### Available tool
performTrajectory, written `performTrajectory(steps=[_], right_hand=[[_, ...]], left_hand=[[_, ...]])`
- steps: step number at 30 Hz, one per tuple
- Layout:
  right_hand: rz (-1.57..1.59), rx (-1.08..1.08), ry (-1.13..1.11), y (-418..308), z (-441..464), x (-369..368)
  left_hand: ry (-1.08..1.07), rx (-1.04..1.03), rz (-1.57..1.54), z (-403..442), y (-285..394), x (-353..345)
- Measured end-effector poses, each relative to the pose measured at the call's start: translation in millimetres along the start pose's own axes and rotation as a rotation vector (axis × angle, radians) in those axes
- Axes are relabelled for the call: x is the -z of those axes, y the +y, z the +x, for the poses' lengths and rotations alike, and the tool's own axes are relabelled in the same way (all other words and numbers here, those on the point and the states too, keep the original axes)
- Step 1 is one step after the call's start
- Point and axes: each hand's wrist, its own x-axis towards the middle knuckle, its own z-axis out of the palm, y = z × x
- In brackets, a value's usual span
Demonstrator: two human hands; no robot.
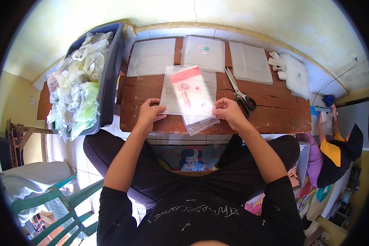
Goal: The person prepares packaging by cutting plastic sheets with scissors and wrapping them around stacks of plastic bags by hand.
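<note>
A clear plastic bag (168,100) is stretched between my two hands near the front edge of the wooden table. My left hand (151,112) pinches its near left corner between thumb and fingers. The near right corner is in the grip of my right hand (228,112). White-and-red printed plastic packaging (188,96) marked "BAWANG" shows through the bag and sticks out below it; whether it lies inside or underneath, I cannot tell. Scissors (238,92) with black handles lie just right of my right hand, blades pointing away.
Stacks of clear plastic sheets (151,57) line the table's (283,112) back, one bearing small round stickers (204,49). White rolls (277,61) sit beside a bubbly plastic pile (297,76). A dark tub (110,78) of filled bags stands left. Another person (340,147) works at right.
</note>
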Motion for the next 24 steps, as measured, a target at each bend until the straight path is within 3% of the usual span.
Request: performTrajectory(steps=[24], right_hand=[[-0.071,0.034,0.092,2.7,4.2,-1.0]], left_hand=[[-0.023,0.010,0.031,4.8,-3.7,3.0]])
